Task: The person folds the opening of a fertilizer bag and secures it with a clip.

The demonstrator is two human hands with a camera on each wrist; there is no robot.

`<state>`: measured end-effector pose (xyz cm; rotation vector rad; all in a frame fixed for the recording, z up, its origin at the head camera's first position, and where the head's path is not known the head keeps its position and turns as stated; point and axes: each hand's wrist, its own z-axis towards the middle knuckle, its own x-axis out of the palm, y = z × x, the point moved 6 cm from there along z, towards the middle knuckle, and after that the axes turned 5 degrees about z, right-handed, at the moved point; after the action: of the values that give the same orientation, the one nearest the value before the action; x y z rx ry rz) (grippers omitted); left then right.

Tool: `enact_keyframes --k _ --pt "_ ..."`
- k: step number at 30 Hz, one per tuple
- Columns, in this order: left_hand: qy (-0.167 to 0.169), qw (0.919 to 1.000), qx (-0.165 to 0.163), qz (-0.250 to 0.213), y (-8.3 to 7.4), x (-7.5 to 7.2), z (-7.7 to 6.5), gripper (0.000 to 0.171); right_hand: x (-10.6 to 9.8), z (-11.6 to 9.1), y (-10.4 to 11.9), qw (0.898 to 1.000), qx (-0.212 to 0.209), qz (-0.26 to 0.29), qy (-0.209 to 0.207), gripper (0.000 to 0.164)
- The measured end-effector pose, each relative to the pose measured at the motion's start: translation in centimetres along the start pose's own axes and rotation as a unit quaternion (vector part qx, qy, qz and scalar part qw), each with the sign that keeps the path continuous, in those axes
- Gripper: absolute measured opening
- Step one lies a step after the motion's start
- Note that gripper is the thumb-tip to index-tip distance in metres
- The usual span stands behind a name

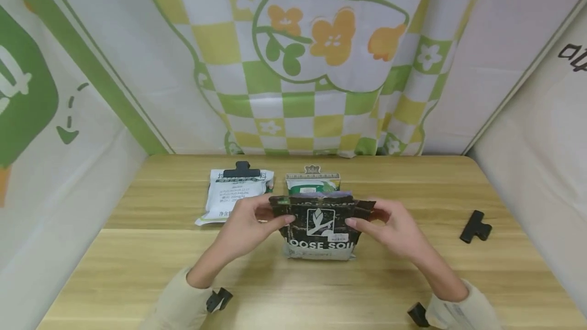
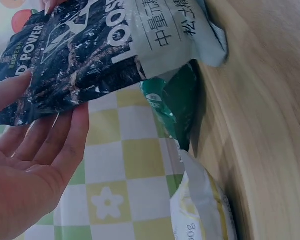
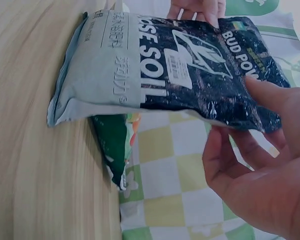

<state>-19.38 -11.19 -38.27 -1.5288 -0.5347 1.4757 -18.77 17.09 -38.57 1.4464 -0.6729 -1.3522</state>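
Observation:
A black and grey bag of loose soil (image 1: 321, 233) stands upright on the wooden table in front of me, its dark top part held between my two hands. My left hand (image 1: 245, 223) pinches the upper left edge, thumb on the front face and fingers behind. On the opposite edge my right hand (image 1: 392, 228) grips the same way. In the right wrist view the soil bag (image 3: 160, 65) shows a white barcode label on its front. Right behind it stands a green and white packet (image 1: 314, 186) with a decorative clip on top, its lower part hidden by the soil bag.
To the left lies a white packet (image 1: 236, 195) with a black clip (image 1: 242, 169) on its top edge. A loose black clip (image 1: 475, 226) lies on the table (image 1: 458, 187) at the right. A checkered, flowered cloth (image 1: 312, 106) hangs behind the table's back edge.

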Motion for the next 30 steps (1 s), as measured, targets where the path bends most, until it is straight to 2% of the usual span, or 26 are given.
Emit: enact_keyframes --k 8,11,17,24,30 --pt "-0.019 0.9998 0.006 0.002 -0.3 -0.2 0.5 0.022 -0.3 0.2 0.9 0.997 -0.07 0.007 -0.04 0.012" --pt "-0.017 0.9998 0.0 -0.002 -0.3 -0.4 0.6 0.021 -0.5 0.1 1.1 0.996 -0.081 0.003 -0.046 0.009" --pt "0.002 0.9998 0.0 -0.018 -0.3 -0.6 0.7 0.019 -0.7 0.2 1.0 0.996 -0.071 0.024 -0.052 0.008" --pt "0.008 0.9981 -0.042 -0.045 0.0 -0.7 1.1 0.022 -0.9 0.5 0.7 0.997 -0.055 0.033 -0.05 0.017" --pt "0.005 0.9978 -0.052 -0.041 -0.1 -0.6 1.1 0.021 -1.1 0.6 0.6 0.996 -0.05 0.058 -0.044 0.021"
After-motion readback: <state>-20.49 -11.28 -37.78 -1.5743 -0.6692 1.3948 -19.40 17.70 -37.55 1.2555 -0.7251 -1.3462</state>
